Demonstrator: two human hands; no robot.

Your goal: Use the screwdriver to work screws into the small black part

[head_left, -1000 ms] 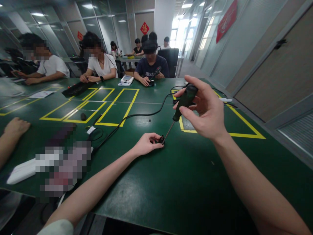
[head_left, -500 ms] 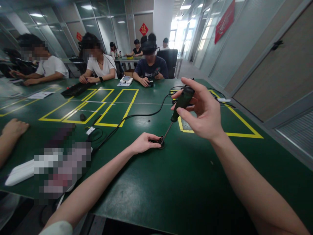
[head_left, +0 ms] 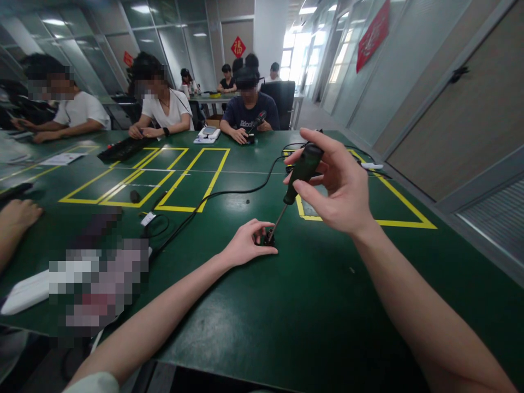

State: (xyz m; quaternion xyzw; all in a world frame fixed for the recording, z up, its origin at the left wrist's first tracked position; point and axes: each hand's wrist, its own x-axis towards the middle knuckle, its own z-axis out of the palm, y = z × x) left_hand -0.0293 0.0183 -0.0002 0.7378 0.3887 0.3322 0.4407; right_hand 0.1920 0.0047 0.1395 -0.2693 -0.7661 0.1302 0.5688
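My right hand is closed round the dark green handle of a screwdriver, which slants down to the left. Its thin metal shaft ends at a small black part on the table; the exact contact at the tip is too small to make out. My left hand lies on the table beside this part, thumb and forefinger spread on either side of it. Its other fingers are partly hidden behind the part, whose kind I cannot tell.
The green table bears yellow tape outlines and a black cable. A white power strip lies at left, near another person's hand. Across the table, a person in a dark shirt holds a tool. A black tray lies far left.
My left thumb and forefinger have moved apart from a pinch on the black part. The screwdriver stays in my right hand, almost unmoved. A dark object now shows by the other person's hand at left.
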